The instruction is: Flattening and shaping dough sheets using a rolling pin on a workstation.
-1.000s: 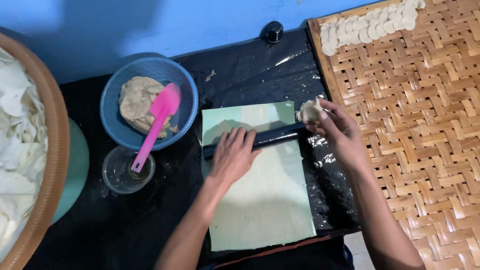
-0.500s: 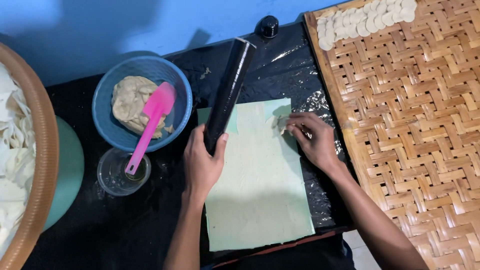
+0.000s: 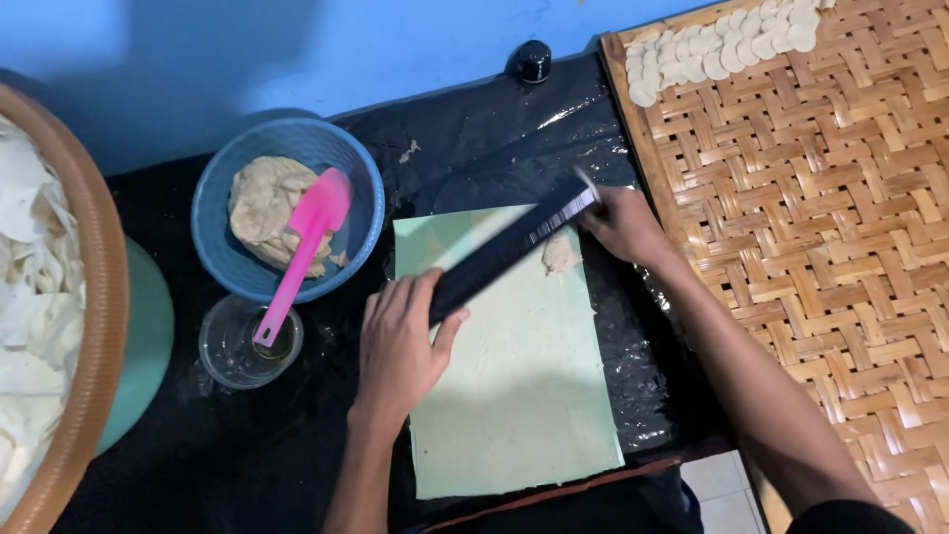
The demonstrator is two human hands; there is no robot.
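Note:
A black rolling pin (image 3: 514, 247) lies slanted across the top of a pale green board (image 3: 514, 396). My left hand (image 3: 400, 341) rests over the pin's near end. My right hand (image 3: 623, 222) holds its far end at the board's upper right corner. A small flat lump of beige dough (image 3: 559, 255) sits on the board just under the pin, close to my right hand. The board lies on a black plastic sheet (image 3: 465, 129).
A blue bowl (image 3: 222, 247) with beige dough (image 3: 262, 203) and a pink spatula (image 3: 301, 247) stands left of the board. Below it is a clear glass (image 3: 237, 351). A woven bamboo tray (image 3: 820, 218) with several pale dough discs (image 3: 712, 44) fills the right. A brown-rimmed basket (image 3: 84, 326) of white pieces is far left.
The rolling pin swung from standing nearly upright along the board's left side to lying slanted across its top. My right hand let go of the dough lump and took the pin's far end.

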